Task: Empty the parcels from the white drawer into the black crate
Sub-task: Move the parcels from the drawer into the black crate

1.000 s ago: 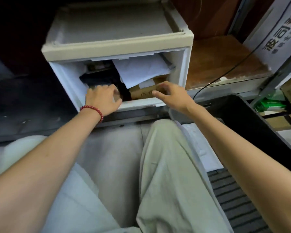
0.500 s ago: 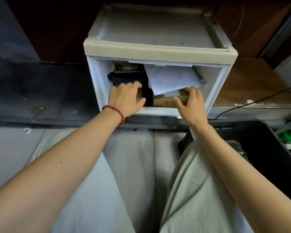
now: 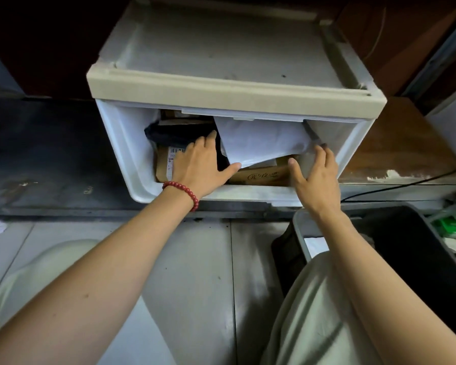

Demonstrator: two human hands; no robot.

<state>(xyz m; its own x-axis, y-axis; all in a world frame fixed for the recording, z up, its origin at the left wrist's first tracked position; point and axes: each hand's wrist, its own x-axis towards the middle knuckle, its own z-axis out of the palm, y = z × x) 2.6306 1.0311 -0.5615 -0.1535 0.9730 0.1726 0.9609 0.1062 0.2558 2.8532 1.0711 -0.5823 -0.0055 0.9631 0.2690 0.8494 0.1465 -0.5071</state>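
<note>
Head view: I see both arms stretched into the white drawer [image 3: 121, 143]. Grey floor under it, black crate [image 3: 416, 259] to its lower right. Left hand [image 3: 199, 164] lies flat, grip open, on the brown parcel [image 3: 163, 164]; right hand [image 3: 317, 175], grip spread open, touches the white parcel [image 3: 261, 140] inside the drawer.

Drawer mouth [image 3: 132, 143] crowded. My left hand [image 3: 200, 164] lies flat on a labelled cardboard box [image 3: 163, 164], a dark bag [image 3: 177, 134] just beyond my fingertips. A white mailer [image 3: 261, 140] overhangs between my hands, covering the brown box [image 3: 263, 176] under it. My right hand [image 3: 316, 177] fills the slot beside the right wall. Black crate [image 3: 416, 248] below my right wrist, open-topped.
</note>
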